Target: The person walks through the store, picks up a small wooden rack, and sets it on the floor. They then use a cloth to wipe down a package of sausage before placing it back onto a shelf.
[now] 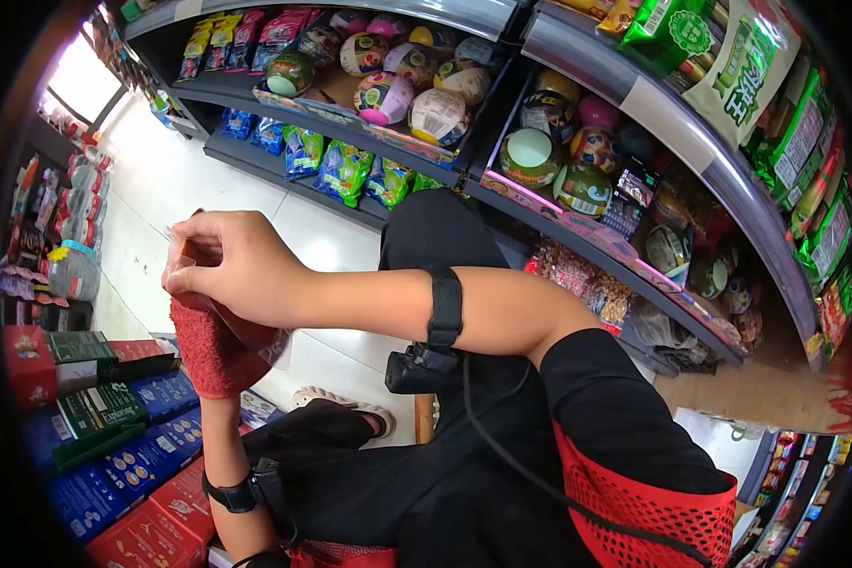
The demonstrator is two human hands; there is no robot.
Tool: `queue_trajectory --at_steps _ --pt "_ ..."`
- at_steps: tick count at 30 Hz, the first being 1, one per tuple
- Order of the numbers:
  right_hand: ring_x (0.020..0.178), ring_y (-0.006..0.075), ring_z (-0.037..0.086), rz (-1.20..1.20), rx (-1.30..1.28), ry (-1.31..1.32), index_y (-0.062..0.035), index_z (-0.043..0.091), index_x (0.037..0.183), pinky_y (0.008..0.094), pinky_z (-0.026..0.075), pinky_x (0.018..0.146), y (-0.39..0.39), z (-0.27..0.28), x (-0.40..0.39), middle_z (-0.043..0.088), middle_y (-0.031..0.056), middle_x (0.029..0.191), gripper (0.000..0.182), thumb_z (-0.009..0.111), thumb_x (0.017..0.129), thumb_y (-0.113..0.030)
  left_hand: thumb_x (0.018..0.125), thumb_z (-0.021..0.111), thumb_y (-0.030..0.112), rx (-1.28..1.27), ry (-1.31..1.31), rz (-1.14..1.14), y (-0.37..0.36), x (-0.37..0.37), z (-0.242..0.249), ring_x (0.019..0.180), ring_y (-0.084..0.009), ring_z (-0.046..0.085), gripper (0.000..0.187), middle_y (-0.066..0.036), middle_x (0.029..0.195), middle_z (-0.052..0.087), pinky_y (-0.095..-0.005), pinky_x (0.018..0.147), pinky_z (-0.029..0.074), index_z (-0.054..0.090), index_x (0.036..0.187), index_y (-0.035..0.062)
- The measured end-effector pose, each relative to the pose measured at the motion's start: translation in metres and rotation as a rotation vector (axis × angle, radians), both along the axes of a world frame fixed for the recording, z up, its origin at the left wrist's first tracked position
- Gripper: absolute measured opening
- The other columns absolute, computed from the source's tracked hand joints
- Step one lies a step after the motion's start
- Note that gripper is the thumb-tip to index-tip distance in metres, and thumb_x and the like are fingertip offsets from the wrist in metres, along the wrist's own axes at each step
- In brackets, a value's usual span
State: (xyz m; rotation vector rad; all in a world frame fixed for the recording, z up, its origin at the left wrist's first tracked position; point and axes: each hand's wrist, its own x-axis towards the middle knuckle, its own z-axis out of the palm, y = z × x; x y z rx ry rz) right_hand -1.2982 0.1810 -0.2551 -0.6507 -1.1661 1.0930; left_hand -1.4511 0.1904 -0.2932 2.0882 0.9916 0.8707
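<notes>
My right hand (241,265) reaches in from the right, thumb and fingers closed on a thin reddish-brown item in clear plastic wrap (183,257). A clear edge of plastic also shows below my wrist. Against that packet lies a red terry cloth (208,350), draped over my left hand. The cloth hides the fingers of my left hand, so their pose does not show; only the wrist and forearm come out below it. Black straps with small devices (241,494) sit on both forearms.
Shelves (350,109) ahead hold patterned toy eggs (440,115) and green bags (346,170). Snack packs (814,142) fill the upper right. Blue and red boxes (128,473) are stacked at lower left. My knee (445,227) is near the lower shelf. Pale floor tiles (133,189) lie between.
</notes>
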Motion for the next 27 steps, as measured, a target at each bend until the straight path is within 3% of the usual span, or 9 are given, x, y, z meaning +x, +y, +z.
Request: queue_trajectory --at_steps 7,9,11,12,13,14,16,19,27 --pt "0.072 0.0232 0.067 -0.215 0.031 -0.272 -0.0001 0.062 0.082 0.0323 0.049 0.068 -0.004 -0.005 0.002 0.066 0.0132 0.074 0.013 0.067 0.079 -0.011 0.071 0.075 0.021 0.296 0.213 -0.086 0.009 0.011 0.017 0.119 -0.0336 0.051 0.076 -0.019 0.131 0.05 -0.0387 0.099 0.041 0.04 0.135 0.0006" --pt "0.066 0.0179 0.063 -0.249 0.04 -0.345 -0.0002 0.063 0.081 0.0309 0.048 0.064 -0.001 -0.008 0.002 0.065 0.0119 0.072 0.012 0.067 0.08 -0.012 0.074 0.075 0.02 -0.097 0.034 -0.071 0.006 -0.004 0.003 0.111 -0.0286 0.055 0.067 -0.016 0.126 0.055 -0.0364 0.095 0.044 0.046 0.131 0.0006" --pt "0.068 0.0112 0.062 -0.228 0.026 -0.366 0.0018 0.064 0.086 0.0274 0.048 0.064 0.0 -0.008 0.003 0.067 0.0103 0.077 0.012 0.068 0.081 -0.009 0.077 0.075 0.018 -0.744 -0.542 0.03 -0.006 -0.024 -0.01 0.103 -0.0237 0.059 0.058 -0.012 0.12 0.059 -0.034 0.092 0.046 0.052 0.127 0.0005" --pt "0.069 0.0206 0.065 -0.248 0.022 -0.339 0.0014 0.064 0.085 0.0319 0.049 0.065 -0.001 -0.008 0.002 0.068 0.0136 0.078 0.016 0.069 0.08 -0.012 0.078 0.075 0.017 -0.831 -0.608 0.031 -0.01 -0.025 -0.01 0.1 -0.0212 0.061 0.054 -0.011 0.117 0.062 -0.0329 0.09 0.048 0.055 0.125 0.0005" --pt "0.071 0.0299 0.068 -0.269 0.019 -0.311 0.001 0.064 0.084 0.0364 0.051 0.065 -0.001 -0.008 0.001 0.068 0.0169 0.079 0.019 0.07 0.079 -0.016 0.091 0.064 0.017 -0.734 -0.376 -0.077 -0.005 -0.021 -0.002 0.103 -0.0161 0.06 0.055 -0.008 0.125 0.057 -0.0293 0.091 0.049 0.04 0.137 -0.0033" --pt "0.073 0.0301 0.069 -0.307 0.027 -0.293 0.0029 0.066 0.09 0.0356 0.052 0.066 0.002 -0.013 0.001 0.069 0.0185 0.081 0.025 0.071 0.078 -0.018 0.091 0.062 0.019 -0.963 -0.616 0.01 -0.013 -0.01 0.019 0.094 -0.014 0.062 0.047 -0.008 0.113 0.063 -0.0279 0.079 0.052 0.047 0.129 -0.003" --pt "0.073 0.0307 0.069 -0.362 0.023 -0.346 0.0036 0.067 0.095 0.0347 0.052 0.066 -0.001 -0.011 0.0 0.069 0.0186 0.081 0.031 0.073 0.077 -0.021 0.091 0.059 0.02 -0.724 -0.138 -0.136 -0.006 -0.003 0.04 0.082 -0.0113 0.064 0.036 -0.006 0.099 0.067 -0.0257 0.067 0.052 0.051 0.12 -0.0003" --pt "0.083 0.0235 0.07 -0.295 -0.036 -0.51 0.0065 0.066 0.101 0.031 0.054 0.076 -0.008 -0.004 0.001 0.071 0.0178 0.089 0.035 0.074 0.08 -0.019 0.092 0.057 0.029 -0.662 -0.29 -0.094 -0.019 0.011 0.036 0.069 -0.0092 0.06 0.041 -0.002 0.089 0.064 -0.0228 0.06 0.048 0.048 0.127 0.0068" --pt "0.077 0.0277 0.07 -0.312 0.07 -0.465 0.0045 0.066 0.096 0.0326 0.054 0.071 -0.005 0.0 -0.009 0.07 0.0185 0.086 0.044 0.08 0.072 -0.029 0.094 0.057 0.038 -0.728 -0.527 0.136 -0.026 0.002 0.014 0.113 -0.0147 0.054 0.06 -0.003 0.126 0.053 -0.0312 0.089 0.048 0.034 0.144 0.0133"
